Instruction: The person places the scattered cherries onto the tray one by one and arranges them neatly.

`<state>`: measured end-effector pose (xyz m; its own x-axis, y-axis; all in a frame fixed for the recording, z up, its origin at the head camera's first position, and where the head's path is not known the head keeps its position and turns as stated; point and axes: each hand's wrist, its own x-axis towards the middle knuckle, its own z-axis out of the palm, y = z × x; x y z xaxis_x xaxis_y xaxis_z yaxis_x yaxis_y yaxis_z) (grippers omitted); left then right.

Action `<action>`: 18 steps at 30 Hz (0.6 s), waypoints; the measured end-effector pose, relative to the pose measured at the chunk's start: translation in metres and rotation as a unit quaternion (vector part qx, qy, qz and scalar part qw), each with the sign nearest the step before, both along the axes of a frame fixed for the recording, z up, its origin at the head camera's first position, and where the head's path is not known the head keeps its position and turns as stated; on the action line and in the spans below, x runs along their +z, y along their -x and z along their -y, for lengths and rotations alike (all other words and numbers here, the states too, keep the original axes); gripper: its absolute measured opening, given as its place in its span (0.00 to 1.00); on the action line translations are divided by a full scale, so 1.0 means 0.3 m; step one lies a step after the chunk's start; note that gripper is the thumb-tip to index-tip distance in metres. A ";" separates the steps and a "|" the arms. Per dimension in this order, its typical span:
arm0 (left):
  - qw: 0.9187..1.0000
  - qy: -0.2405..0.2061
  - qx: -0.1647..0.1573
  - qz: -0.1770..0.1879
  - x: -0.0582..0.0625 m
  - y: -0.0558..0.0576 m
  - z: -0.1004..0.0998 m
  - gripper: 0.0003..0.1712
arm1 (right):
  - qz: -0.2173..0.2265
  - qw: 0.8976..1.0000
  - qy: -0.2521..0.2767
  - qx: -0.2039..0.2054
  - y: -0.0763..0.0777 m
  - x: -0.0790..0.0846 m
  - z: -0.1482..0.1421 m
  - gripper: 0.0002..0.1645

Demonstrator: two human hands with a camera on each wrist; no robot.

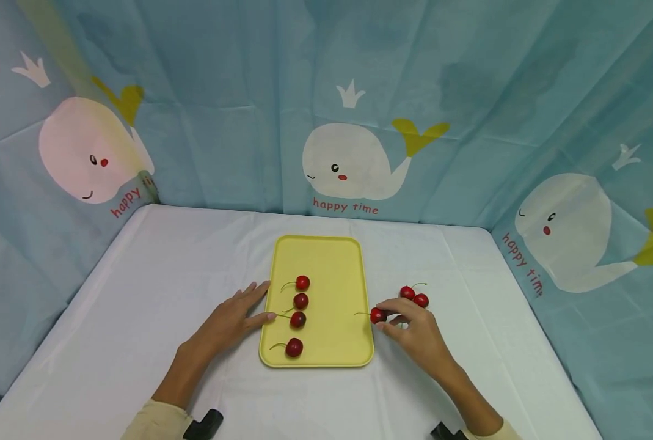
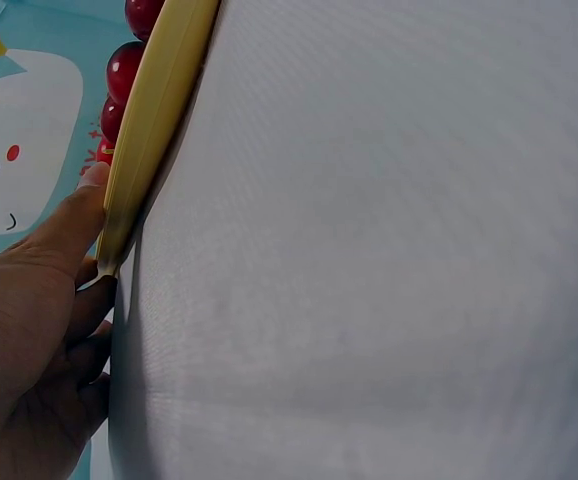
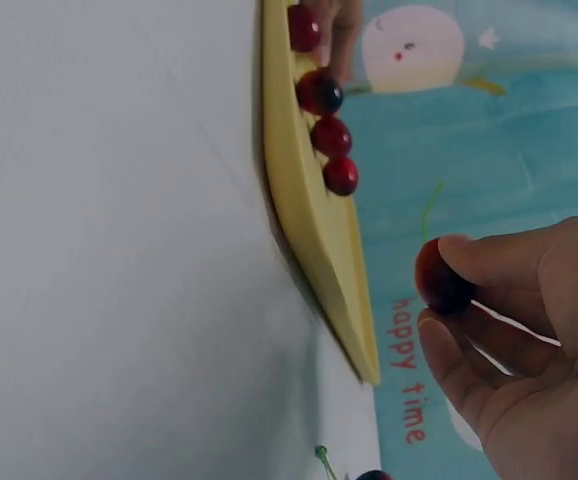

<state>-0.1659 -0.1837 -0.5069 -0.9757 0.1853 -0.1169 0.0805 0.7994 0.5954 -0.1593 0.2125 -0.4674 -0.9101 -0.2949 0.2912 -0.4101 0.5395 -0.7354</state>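
My right hand [image 1: 414,333] pinches a red cherry [image 1: 378,315] between thumb and fingertips, above the right rim of a yellow tray [image 1: 331,293]. The held cherry [image 3: 439,275] is dark red, and its thin green stem points away from the palm in the right wrist view. My left hand [image 1: 229,321] rests at the tray's left edge, its thumb and fingertips touching the rim and its fingers fairly straight. Several stemmed cherries [image 1: 297,319] lie in a column along the tray's left half. In the left wrist view the thumb [image 2: 84,200] lies against the tray's side.
Two more cherries [image 1: 421,300] lie together on the white tablecloth [image 1: 194,256], right of the tray and just beyond my right hand. A blue curtain [image 1: 222,122] printed with whales surrounds the table on the back and sides.
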 end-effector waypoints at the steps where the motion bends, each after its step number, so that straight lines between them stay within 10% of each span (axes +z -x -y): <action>1: 1.000 0.000 0.000 0.000 0.000 -0.001 -0.001 0.49 | 0.006 1.000 0.007 0.005 -0.004 -0.002 0.003 0.19; 18: 1.000 -0.008 -0.002 -0.007 0.001 -0.005 0.003 0.49 | 0.055 0.995 0.056 0.062 -0.048 -0.054 0.067 0.19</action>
<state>-0.1643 -0.1846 -0.5067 -0.9765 0.1912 -0.0996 0.0927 0.7893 0.6069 -0.1450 0.1924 -0.4835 -0.8968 -0.3784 0.2293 -0.3822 0.4014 -0.8324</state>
